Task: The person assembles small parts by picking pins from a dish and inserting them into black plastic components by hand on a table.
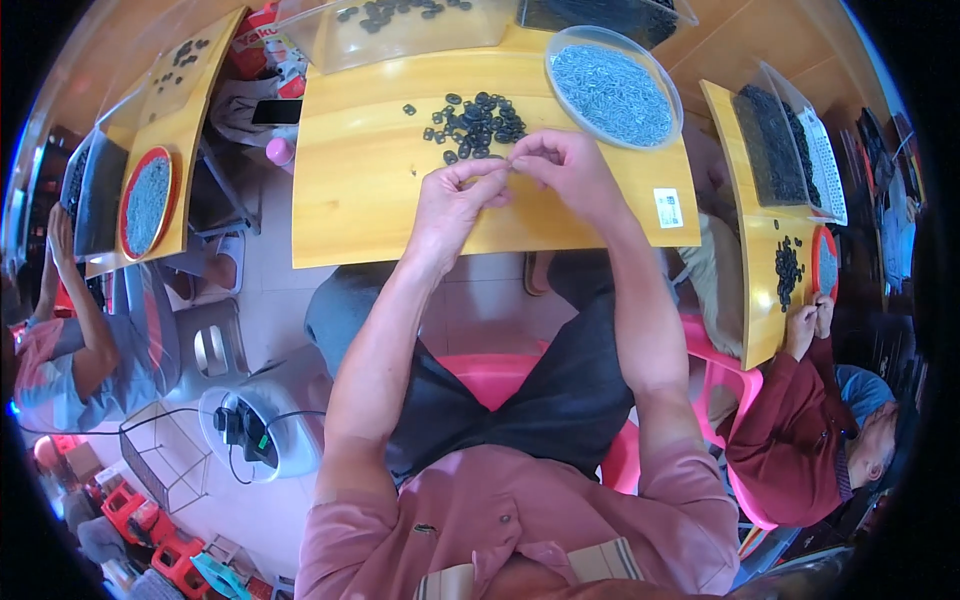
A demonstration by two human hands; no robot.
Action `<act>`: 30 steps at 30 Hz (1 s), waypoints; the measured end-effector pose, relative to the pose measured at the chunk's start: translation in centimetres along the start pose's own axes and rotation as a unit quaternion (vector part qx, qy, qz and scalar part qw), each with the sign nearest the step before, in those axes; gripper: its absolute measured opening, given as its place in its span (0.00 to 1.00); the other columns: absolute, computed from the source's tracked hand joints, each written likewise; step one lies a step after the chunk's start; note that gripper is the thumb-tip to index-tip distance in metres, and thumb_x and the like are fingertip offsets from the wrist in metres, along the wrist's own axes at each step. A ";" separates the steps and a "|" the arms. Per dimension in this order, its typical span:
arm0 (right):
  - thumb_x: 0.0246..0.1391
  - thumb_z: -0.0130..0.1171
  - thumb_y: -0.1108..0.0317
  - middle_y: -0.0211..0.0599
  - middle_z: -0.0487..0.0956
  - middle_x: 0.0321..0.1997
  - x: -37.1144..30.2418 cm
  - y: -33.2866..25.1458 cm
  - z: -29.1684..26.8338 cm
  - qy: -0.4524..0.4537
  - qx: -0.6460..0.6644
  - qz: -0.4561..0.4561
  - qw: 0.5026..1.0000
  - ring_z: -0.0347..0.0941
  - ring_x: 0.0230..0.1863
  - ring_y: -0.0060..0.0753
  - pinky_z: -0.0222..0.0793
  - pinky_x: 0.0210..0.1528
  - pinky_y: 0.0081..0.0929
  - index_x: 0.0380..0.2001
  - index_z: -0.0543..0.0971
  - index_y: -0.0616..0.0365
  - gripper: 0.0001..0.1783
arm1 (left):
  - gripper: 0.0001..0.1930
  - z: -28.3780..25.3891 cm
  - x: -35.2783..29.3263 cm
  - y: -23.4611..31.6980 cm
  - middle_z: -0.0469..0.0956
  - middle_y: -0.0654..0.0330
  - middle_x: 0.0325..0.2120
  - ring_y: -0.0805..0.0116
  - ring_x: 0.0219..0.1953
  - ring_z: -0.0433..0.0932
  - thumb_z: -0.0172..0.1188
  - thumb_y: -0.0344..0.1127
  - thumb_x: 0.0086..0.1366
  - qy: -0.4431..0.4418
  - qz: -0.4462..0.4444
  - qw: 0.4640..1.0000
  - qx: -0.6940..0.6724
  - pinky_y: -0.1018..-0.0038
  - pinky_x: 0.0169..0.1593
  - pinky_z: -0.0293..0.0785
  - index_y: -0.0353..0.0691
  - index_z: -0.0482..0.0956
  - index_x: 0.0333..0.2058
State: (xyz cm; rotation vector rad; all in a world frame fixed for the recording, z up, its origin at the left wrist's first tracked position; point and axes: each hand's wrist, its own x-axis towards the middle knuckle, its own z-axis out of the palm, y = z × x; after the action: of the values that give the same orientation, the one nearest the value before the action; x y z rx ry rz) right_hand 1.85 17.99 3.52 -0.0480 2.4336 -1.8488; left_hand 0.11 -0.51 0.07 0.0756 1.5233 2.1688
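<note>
Closest in, both forearms were stretched over the near edge of the wooden table [365, 205]. The left hand [455, 200] was curled, its thumb and forefinger closed to a pinch; the right hand [568, 172] was likewise pinched, and the fingertips of both were brought together. A small piece [511, 166] appeared to be gripped between them, though its shape could not be made out, nor how much of it was held by each hand.

Just beyond the fingertips, a loose pile of black parts [485, 122] was spread on the tabletop, with a few strays set apart to its left. By judgement, this piece was midway through being worked, and much handling was left, since dozens of parts were lying loose. Whether any of them were finished could not be told.

Farther off to the right, a round clear tub [677, 112] was seen well filled with slim grey metal pieces, so that supply seemed far from used up. At the far edge, a scatter of black parts was shown in a clear bin [460, 58], and many more dark pieces in a second container [540, 14]; which of these held completed work could not be determined.
</note>
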 end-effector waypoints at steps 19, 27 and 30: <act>0.49 0.63 0.67 0.42 0.80 0.31 6.8 -0.1 6.2 0.137 -0.299 -0.176 0.928 0.78 0.35 0.43 0.72 0.39 0.39 0.32 0.84 0.58 0.08 | 0.03 -5.4 1.3 3.5 0.77 0.62 0.23 0.75 0.22 0.74 0.63 0.28 0.63 0.186 0.095 0.938 -0.276 0.81 0.29 0.72 0.36 0.79 0.31; 0.46 0.66 0.65 0.41 0.78 0.33 7.8 -0.6 8.8 0.116 -0.427 -0.201 0.874 0.75 0.43 0.44 0.67 0.47 0.41 0.32 0.85 0.56 0.09 | 0.04 -5.9 1.1 4.0 0.74 0.63 0.25 0.75 0.25 0.71 0.63 0.28 0.63 0.222 0.099 0.921 -0.305 0.81 0.30 0.72 0.35 0.77 0.33; 0.46 0.66 0.66 0.43 0.77 0.32 8.0 -0.8 9.0 0.099 -0.446 -0.187 0.870 0.75 0.42 0.45 0.68 0.46 0.42 0.32 0.85 0.56 0.09 | 0.07 -6.2 1.4 3.6 0.76 0.61 0.27 0.71 0.28 0.74 0.63 0.30 0.63 0.216 0.095 0.924 -0.301 0.80 0.33 0.72 0.34 0.78 0.37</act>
State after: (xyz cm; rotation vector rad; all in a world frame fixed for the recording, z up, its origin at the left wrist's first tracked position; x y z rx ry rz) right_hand -5.40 8.53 1.46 -0.4254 3.3814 -0.6327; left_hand -4.34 -6.28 0.60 -0.5080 1.0004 2.8550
